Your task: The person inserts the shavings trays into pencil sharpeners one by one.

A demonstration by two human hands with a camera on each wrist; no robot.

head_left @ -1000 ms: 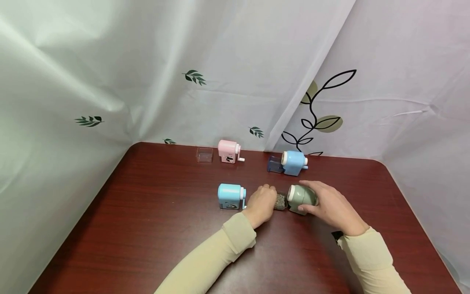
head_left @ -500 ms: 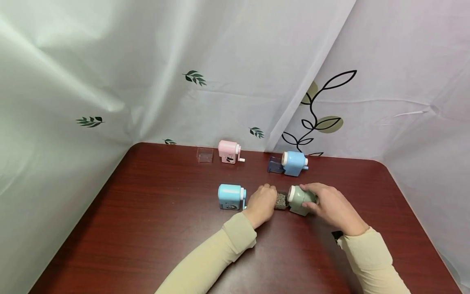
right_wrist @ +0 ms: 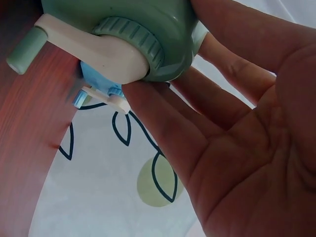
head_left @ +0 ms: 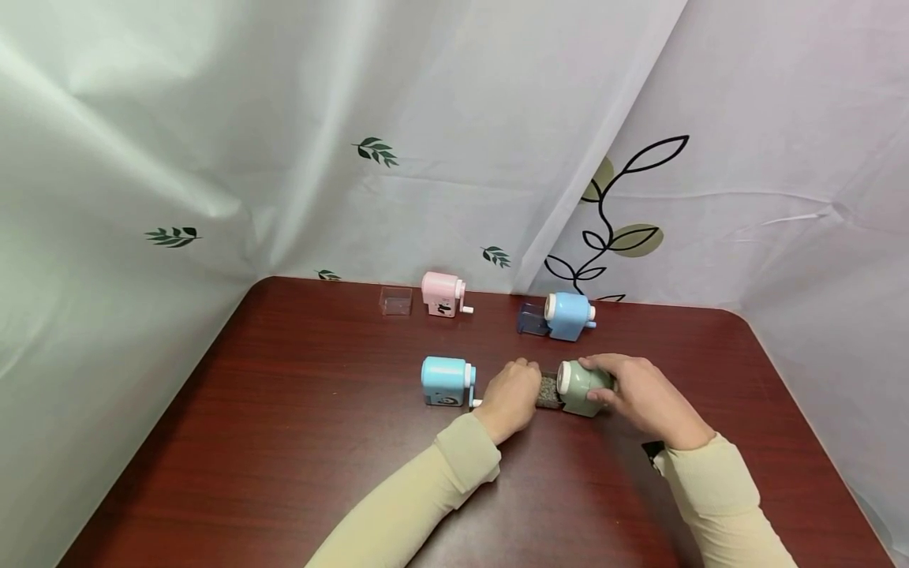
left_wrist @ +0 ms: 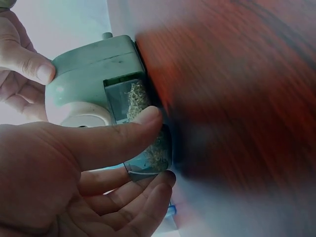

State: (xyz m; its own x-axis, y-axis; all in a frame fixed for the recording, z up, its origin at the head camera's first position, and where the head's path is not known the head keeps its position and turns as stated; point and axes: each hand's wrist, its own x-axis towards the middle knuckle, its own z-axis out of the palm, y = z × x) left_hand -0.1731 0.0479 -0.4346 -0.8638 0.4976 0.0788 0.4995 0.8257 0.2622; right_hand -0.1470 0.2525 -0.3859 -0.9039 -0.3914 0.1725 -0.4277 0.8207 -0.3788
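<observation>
A green crank pencil sharpener (head_left: 582,388) stands on the table, with its white front facing left. My right hand (head_left: 642,398) grips its body from the right, thumb on the near side and fingers over the far side. My left hand (head_left: 510,398) pinches the clear shavings drawer (left_wrist: 142,171) between thumb and fingers. In the left wrist view, the drawer's inner end meets the slot under the white front, and pencil shavings (left_wrist: 136,98) fill part of it. The right wrist view shows the sharpener's cream crank (right_wrist: 98,52) with a green knob.
Left of my left hand stands a light blue sharpener (head_left: 443,380). Further back are a pink sharpener (head_left: 440,294) beside a clear drawer (head_left: 395,300), and a blue sharpener (head_left: 568,317) with a dark blue drawer (head_left: 533,319) at its front. A white curtain (head_left: 426,158) hangs behind the table.
My left hand has moved slightly right with the drawer, towards the green sharpener. The right thumb has shifted higher on the sharpener's body, which has edged a little to the right.
</observation>
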